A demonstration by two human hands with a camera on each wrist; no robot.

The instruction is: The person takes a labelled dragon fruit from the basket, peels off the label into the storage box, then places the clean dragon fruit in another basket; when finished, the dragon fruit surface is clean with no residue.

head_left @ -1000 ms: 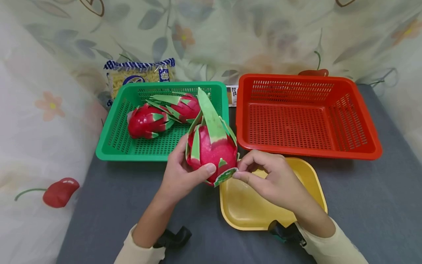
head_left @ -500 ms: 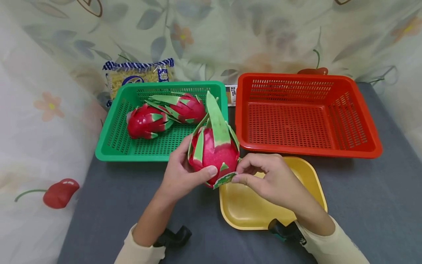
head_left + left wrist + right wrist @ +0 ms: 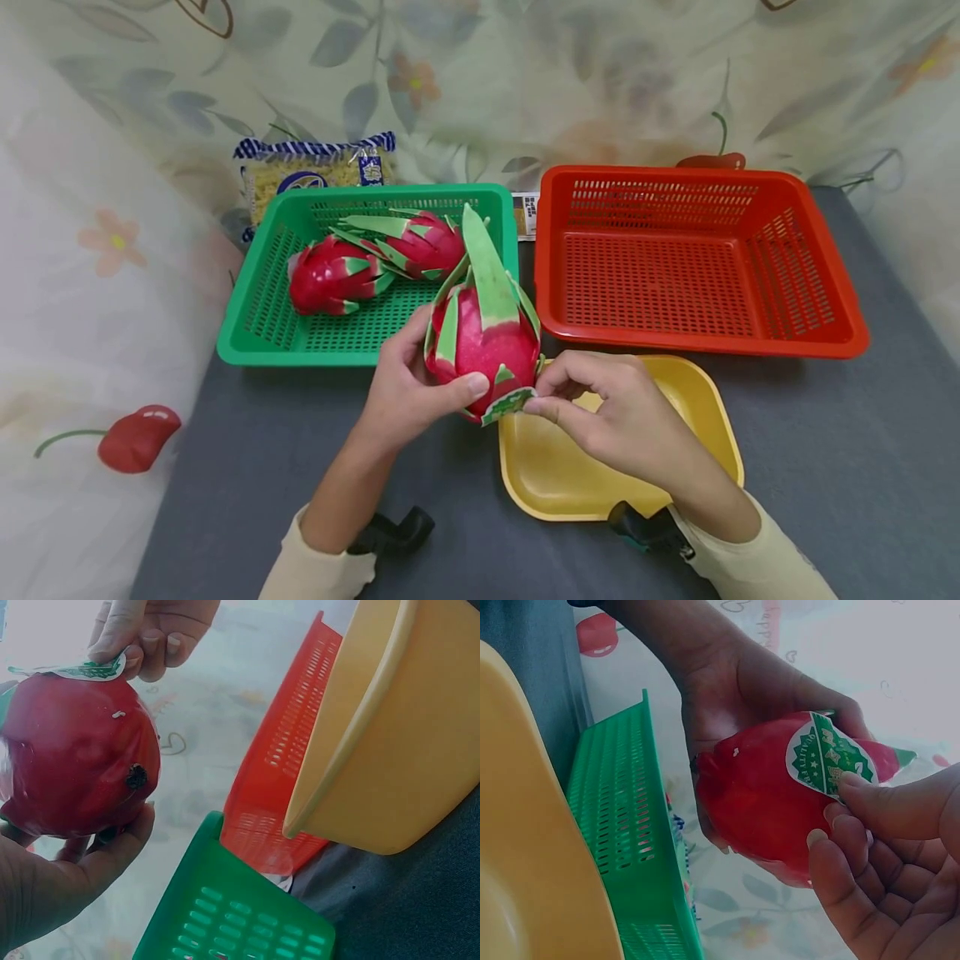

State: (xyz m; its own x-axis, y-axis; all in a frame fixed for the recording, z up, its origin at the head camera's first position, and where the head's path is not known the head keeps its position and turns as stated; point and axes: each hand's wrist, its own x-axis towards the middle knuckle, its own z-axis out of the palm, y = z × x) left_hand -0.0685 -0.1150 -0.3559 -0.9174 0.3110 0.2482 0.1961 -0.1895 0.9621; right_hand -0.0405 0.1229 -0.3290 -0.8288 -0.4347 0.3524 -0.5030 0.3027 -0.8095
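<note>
My left hand (image 3: 408, 392) grips a large red dragon fruit (image 3: 483, 337) with long green scales, held up in front of the green basket. On the fruit's lower end is a green and white sticker (image 3: 832, 757), partly lifted off the skin. The thumb and forefinger of my right hand (image 3: 611, 408) pinch the sticker's edge. In the left wrist view the sticker (image 3: 90, 670) stands out from the top of the fruit, and a dark stem scar shows on the skin. Two more dragon fruits, one at left (image 3: 330, 279) and one behind it (image 3: 427, 246), lie in the green basket (image 3: 255, 357).
A red basket (image 3: 697, 340) stands at the back right. The yellow tray (image 3: 555, 508) sits under my right hand, in front of the red basket. Behind the green basket are a pasta bag (image 3: 318, 167) and a small packet (image 3: 528, 217). A floral cloth hangs behind the table.
The dragon fruit shifts slightly right, then back left, in my left hand. My right hand moves slightly down and keeps its pinch on the sticker's edge.
</note>
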